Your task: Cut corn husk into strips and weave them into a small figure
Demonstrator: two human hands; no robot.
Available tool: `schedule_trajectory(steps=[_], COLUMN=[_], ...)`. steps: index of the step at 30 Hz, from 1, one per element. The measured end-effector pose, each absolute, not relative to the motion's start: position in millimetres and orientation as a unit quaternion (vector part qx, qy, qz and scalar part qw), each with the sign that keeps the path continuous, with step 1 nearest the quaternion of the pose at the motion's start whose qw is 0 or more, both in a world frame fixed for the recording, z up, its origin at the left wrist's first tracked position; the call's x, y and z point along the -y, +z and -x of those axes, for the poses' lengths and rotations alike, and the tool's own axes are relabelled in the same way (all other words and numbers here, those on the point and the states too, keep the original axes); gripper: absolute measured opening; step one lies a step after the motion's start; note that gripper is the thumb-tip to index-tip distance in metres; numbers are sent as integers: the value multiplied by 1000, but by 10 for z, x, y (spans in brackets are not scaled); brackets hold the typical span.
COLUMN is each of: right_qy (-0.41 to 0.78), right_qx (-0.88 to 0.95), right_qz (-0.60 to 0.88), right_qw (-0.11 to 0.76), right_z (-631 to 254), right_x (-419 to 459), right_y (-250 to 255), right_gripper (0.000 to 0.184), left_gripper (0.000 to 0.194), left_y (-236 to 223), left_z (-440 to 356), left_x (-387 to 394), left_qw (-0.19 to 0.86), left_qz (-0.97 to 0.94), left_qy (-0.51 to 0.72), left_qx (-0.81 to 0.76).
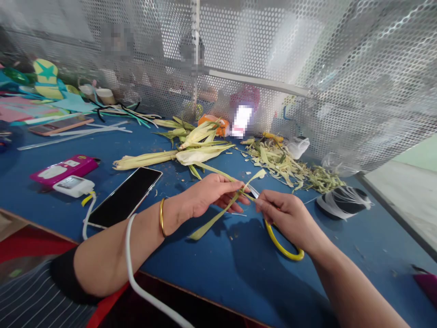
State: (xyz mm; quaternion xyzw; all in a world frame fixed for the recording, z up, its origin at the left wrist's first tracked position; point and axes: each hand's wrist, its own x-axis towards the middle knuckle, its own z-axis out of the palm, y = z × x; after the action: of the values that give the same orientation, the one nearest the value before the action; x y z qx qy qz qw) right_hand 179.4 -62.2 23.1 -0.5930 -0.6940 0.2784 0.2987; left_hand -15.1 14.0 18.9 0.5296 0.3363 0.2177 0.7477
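Observation:
Crossed strips of pale green corn husk (215, 221) are pinched between the thumb and fingers of my left hand (218, 193). One strip hangs toward the table's front edge and others stretch up and back. My right hand (288, 217) is closed around scissors (282, 249) with a yellow handle; part of the handle is hidden by my fingers. Their metal blades point left and reach the husk crossing beside my left fingertips. Whether the blades are apart cannot be made out. Behind my hands lies a bundle of corn husks (194, 157).
Husk scraps (276, 159) are heaped at the back right, near a black spool of white thread (343, 201). A black-screened phone (125, 196) and a magenta device (64, 169) lie left. A white cable (129, 255) crosses my left forearm. Perforated metal mesh (259, 50) stands behind the blue table (205, 282).

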Motion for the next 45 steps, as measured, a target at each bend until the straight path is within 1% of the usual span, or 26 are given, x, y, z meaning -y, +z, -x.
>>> schedule_trajectory(steps=[3,6,10,14,16,20,22,24,30,33,35,39,45], right_qy=[257,282,307,318,323,323,326,338,459,466,440,399,334], right_qx=[705,707,704,705,704,702,697,673,494,436,442,483,511], right_qz=[596,587,578,571,572,577,579,583,557,552,557,557,579], right_qw=[286,277,276,274,270,265,271,306,485,537,549,545,540], right_z=[-1766,-1738,-1711,-1706,-1709,-1718,-1723,-1725,-1662,-1600,-1571,-1563,-1568], right_x=[631,638,641,643,644,639,622,594,525,526,529,535,553], right_y=[215,201,177,153,146,142,141,136,54,-17,-55,-94,-109], right_gripper=[33,33,32,32,32,33,35,36,36,33,30,26,27], left_gripper=[29,19,13,7,9,25,24,19,15,14,13,10,14], left_y=[202,188,125,109,137,192,184,153,82,98,109,131,149], left_z=[140,103,58,52,60,76,79,78,54,35,26,17,26], left_x=[-121,-94,-84,-79,-73,-66,-68,-71,-31,2,15,28,32], left_qw=[737,718,705,715,733,768,772,768,762,761,760,753,726], left_qz=[-526,-524,-512,-489,-477,-457,-453,-460,-492,-495,-494,-501,-548], left_qy=[229,257,288,301,288,264,264,263,231,217,213,206,187], left_qx=[-358,-380,-397,-399,-390,-362,-360,-361,-351,-359,-365,-374,-370])
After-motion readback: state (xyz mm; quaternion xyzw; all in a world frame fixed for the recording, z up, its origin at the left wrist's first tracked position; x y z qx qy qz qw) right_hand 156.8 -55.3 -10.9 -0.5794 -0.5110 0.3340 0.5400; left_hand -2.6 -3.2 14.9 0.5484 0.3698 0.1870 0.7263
